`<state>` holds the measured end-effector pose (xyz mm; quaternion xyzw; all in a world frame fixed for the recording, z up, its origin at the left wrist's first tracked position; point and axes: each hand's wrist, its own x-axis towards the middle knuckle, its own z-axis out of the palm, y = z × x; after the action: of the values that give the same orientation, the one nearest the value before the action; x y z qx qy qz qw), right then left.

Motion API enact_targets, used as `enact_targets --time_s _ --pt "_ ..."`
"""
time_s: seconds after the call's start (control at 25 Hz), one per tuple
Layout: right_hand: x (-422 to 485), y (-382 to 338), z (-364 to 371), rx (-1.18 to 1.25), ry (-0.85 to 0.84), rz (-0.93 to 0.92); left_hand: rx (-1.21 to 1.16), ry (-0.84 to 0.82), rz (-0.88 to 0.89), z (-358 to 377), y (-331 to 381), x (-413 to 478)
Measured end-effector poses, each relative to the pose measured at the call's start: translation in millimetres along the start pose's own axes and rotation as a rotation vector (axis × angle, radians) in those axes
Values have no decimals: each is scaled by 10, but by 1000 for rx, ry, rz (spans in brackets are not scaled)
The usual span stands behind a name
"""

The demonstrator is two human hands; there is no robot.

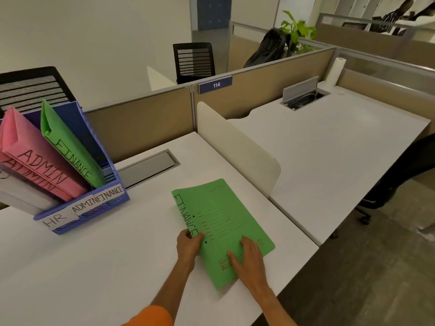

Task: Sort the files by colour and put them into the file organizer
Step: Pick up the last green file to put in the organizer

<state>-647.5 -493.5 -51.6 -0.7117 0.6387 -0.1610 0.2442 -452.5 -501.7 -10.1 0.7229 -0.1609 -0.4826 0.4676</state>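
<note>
**Both hands on the last green file**

At far left we see the blue plastic file organizer (103,203) on the white tabletop (94,267), its front labelled HR, ADMIN and FINANCE. Two pink card files marked ADMIN (40,161) lean in the middle slot, and a green card file marked FINANCE (68,147) leans in the right one.

Our left hand (188,243) reaches forward, its grip closed on the spine edge of the loose green card file (223,222), thumb on top beside the word FINANCE. This file rests near the tabletop's right edge, well apart from the organizer, its long axis running away from us and slightly leftward, spine to the left.

Our right hand (247,257) lies palm down on the cover's near end, fingers spread, pressing and clasping nothing.
</note>
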Motion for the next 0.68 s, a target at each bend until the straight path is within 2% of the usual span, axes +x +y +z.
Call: enact_targets --time_s 0.28,0.36,0.44,0.56,0.68 --pt "5 -233 -284 235 20 75 -157 -85 27 110 237 -248" --pt "-16 -407 -428 372 9 12 -201 -91 47 107 336 -327" --pt "-70 -582 -520 468 -76 -114 -198 -67 98 59 461 -404" --pt "-162 -871 -541 286 -209 -255 -203 -44 181 -92 661 -502" --pt "-163 -1265 -445 42 -92 -339 -164 46 267 -255 888 -630"
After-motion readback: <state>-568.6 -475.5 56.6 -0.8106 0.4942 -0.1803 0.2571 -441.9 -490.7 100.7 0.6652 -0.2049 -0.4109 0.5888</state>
